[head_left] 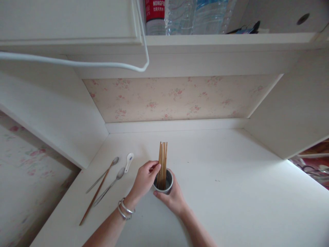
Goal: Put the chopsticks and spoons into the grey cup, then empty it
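Observation:
Several wooden chopsticks [163, 164] stand upright in a round cup [162, 190] with a pale rim and dark inside. My left hand [146, 176], with two silver bangles at the wrist, pinches a chopstick at the bunch's left side, just above the rim. Around the cup's right side and front curls my right hand [174, 196], holding it. Left of my hands lie a white ceramic spoon [129, 162], a long metal spoon [113, 183], another metal spoon [99, 180] and a brown wooden chopstick [96, 192], which crosses the second spoon near its bowl.
The white desk [231, 192] is bounded by side panels and a flowered back wall [177, 99]. Overhead, a shelf [218, 39] holds clear plastic bottles [195, 17]. A white cable [102, 64] hangs across the upper left.

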A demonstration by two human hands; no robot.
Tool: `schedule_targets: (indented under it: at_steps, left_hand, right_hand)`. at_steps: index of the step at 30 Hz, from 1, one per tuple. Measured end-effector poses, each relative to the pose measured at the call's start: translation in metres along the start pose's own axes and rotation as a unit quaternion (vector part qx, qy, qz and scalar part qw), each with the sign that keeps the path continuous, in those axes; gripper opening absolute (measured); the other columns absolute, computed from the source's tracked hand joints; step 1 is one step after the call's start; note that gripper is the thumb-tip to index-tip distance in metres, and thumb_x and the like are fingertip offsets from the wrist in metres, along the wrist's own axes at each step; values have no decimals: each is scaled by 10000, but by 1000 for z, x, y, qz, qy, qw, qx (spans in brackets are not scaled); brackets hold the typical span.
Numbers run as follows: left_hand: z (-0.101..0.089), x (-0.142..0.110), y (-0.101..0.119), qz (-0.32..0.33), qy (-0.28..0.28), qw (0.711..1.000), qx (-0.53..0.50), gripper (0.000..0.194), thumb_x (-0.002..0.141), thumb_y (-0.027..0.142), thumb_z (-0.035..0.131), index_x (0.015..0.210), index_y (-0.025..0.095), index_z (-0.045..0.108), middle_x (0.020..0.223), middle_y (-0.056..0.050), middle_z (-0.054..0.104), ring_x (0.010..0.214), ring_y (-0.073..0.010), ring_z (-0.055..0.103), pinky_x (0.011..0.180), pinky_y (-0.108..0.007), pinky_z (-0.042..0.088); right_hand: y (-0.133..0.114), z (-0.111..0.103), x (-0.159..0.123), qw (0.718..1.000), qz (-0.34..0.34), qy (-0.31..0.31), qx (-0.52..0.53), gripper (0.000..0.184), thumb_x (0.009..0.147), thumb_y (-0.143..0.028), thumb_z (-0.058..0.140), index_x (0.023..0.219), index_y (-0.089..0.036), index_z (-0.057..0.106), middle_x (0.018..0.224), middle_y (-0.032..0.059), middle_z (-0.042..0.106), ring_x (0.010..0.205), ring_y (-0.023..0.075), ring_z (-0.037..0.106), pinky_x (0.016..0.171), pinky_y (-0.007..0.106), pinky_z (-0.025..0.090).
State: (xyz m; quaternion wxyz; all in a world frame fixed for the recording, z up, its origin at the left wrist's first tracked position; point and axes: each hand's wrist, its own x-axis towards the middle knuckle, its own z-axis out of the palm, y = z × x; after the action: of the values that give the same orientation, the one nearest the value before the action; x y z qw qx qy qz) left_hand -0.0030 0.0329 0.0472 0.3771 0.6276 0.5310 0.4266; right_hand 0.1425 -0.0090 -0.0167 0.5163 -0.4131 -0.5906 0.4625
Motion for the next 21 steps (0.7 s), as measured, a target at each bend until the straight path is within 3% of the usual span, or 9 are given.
schedule_targets:
  at_steps: [21]
  left_hand:
    - [3, -5, -3, 18, 5, 1000, -17, 300, 920, 410, 526, 984, 172, 698, 991, -73, 701, 902, -191, 665, 778, -285, 528]
  right_hand:
    - [7, 6, -2, 1000, 5, 10, 8, 817, 673, -206, 810, 1379, -257, 402, 1359, 91, 571, 1240, 292, 543, 1072, 462, 406]
